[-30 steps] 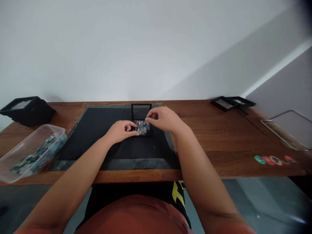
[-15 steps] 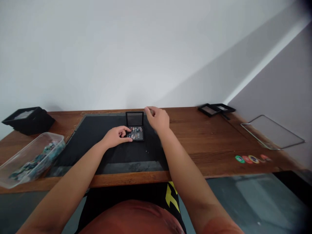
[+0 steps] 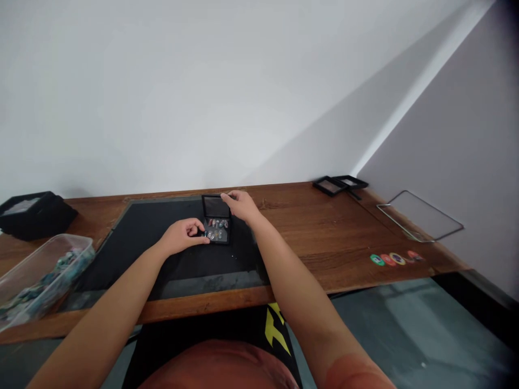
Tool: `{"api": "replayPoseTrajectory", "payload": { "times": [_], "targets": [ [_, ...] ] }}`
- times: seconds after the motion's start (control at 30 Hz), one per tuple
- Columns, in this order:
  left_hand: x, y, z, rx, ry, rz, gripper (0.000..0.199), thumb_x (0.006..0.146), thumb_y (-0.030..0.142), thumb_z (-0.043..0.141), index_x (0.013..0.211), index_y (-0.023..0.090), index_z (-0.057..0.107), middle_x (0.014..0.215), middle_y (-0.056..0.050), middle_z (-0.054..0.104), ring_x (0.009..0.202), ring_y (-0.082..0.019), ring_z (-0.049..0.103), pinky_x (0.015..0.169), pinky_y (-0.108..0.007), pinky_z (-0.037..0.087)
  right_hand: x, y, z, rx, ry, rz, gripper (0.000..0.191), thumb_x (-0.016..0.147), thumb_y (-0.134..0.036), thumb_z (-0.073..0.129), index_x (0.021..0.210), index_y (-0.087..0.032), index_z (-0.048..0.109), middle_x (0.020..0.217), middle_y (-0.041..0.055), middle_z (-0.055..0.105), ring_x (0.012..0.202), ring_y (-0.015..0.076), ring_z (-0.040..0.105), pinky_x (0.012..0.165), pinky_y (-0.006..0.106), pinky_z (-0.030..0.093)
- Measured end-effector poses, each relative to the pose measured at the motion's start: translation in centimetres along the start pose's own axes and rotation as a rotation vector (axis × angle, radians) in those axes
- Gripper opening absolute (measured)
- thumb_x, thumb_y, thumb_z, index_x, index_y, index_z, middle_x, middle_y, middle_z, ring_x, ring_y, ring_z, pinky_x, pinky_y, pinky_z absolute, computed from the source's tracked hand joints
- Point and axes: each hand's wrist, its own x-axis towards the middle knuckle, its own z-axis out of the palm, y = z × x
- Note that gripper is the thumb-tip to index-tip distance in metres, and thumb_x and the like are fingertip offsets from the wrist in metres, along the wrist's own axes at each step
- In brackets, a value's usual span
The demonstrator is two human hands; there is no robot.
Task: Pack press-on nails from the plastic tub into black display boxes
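A small black case (image 3: 216,207) stands with its lid raised on the black mat (image 3: 162,216). Several small shiny stones (image 3: 217,229) lie in its base. My left hand (image 3: 183,236) grips the left edge of the base between thumb and curled fingers. The thumb and fingers of my right hand (image 3: 241,206) pinch the lid's upper right corner.
At the left, a clear plastic tub (image 3: 77,243) holds many bluish stones, with stacked black cases (image 3: 36,216) behind it. Further black cases (image 3: 330,185), a wire frame (image 3: 441,209) and round coloured stickers (image 3: 388,260) lie at the right.
My right hand has come down onto the corner of the case's lid. My left hand has stayed at the base. The whole view has shifted slightly.
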Motion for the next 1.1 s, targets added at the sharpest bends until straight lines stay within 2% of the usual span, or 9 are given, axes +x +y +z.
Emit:
{"api": "replayPoseTrajectory", "payload": {
  "times": [0.2,0.4,0.57,0.7,0.83,0.93,1.03,1.1],
  "targets": [
    [0.0,-0.2,0.0,-0.011,-0.032,-0.007,0.049,0.072,0.061,0.080,0.095,0.019,0.066,0.062,0.009,0.040,0.056,-0.011,0.037,0.058,-0.024,0.029,-0.5,-0.3,-0.6,-0.004,-0.155,-0.028,0.030,0.090,-0.047,0.059,0.075,-0.021,0.060,0.046,-0.0057,0.052,0.048,0.0112,0.049,0.057,0.024,0.037],
    [-0.1,-0.1,-0.3,0.002,-0.061,-0.016,0.050,0.077,0.063,0.076,0.101,0.020,0.068,0.066,0.006,0.051,0.057,-0.011,0.040,0.057,-0.026,0.031,-1.2,-0.9,-1.5,-0.057,-0.240,-0.092,0.029,0.091,-0.045,0.058,0.076,-0.021,0.057,0.051,-0.0044,0.059,0.054,0.0108,0.052,0.063,0.023,0.039],
    [-0.1,0.0,-0.4,-0.001,-0.059,-0.011,0.049,0.079,0.061,0.075,0.105,0.020,0.069,0.069,0.005,0.056,0.058,-0.012,0.043,0.058,-0.026,0.034,-1.7,-1.3,-1.8,-0.065,-0.267,-0.073,0.027,0.091,-0.042,0.059,0.075,-0.021,0.056,0.052,-0.0037,0.060,0.054,0.0106,0.052,0.064,0.024,0.040],
    [-0.1,0.1,-0.4,-0.011,-0.064,-0.012,0.048,0.077,0.060,0.076,0.103,0.020,0.070,0.068,0.004,0.056,0.057,-0.012,0.043,0.057,-0.026,0.033,-1.7,-1.5,-2.0,-0.060,-0.320,-0.046,0.028,0.090,-0.040,0.062,0.072,-0.020,0.056,0.050,-0.0035,0.059,0.050,0.0096,0.048,0.059,0.024,0.037],
    [0.0,-0.1,-0.4,-0.014,-0.059,-0.004,0.049,0.075,0.059,0.079,0.104,0.021,0.068,0.070,0.004,0.056,0.058,-0.012,0.044,0.057,-0.027,0.035,-2.1,-2.1,-2.3,-0.061,-0.442,0.020,0.025,0.089,-0.036,0.064,0.071,-0.020,0.055,0.048,-0.0040,0.059,0.045,0.0078,0.042,0.052,0.023,0.031],
    [-0.1,-0.3,-0.5,-0.022,-0.009,0.020,0.053,0.069,0.059,0.084,0.097,0.021,0.060,0.077,0.003,0.057,0.062,-0.013,0.046,0.060,-0.028,0.039,-2.5,-2.7,-2.8,-0.049,-0.553,0.082,0.022,0.088,-0.030,0.067,0.074,-0.021,0.053,0.051,-0.0031,0.063,0.044,0.0072,0.041,0.047,0.022,0.029],
    [-0.1,-0.4,-0.6,-0.024,0.038,0.028,0.058,0.064,0.057,0.088,0.092,0.023,0.050,0.080,0.003,0.054,0.065,-0.013,0.048,0.062,-0.028,0.040,-2.8,-2.9,-3.2,-0.101,-0.656,0.107,0.021,0.087,-0.029,0.070,0.076,-0.021,0.054,0.056,-0.0026,0.067,0.045,0.0071,0.042,0.047,0.021,0.031],
    [-0.2,-0.6,-0.5,-0.020,0.035,0.027,0.059,0.066,0.056,0.087,0.094,0.023,0.048,0.080,0.004,0.054,0.066,-0.013,0.049,0.063,-0.028,0.040,-2.8,-2.9,-3.4,-0.148,-0.700,0.110,0.020,0.087,-0.027,0.071,0.077,-0.020,0.055,0.059,-0.0025,0.069,0.047,0.0070,0.043,0.048,0.021,0.033]
  ]
}}
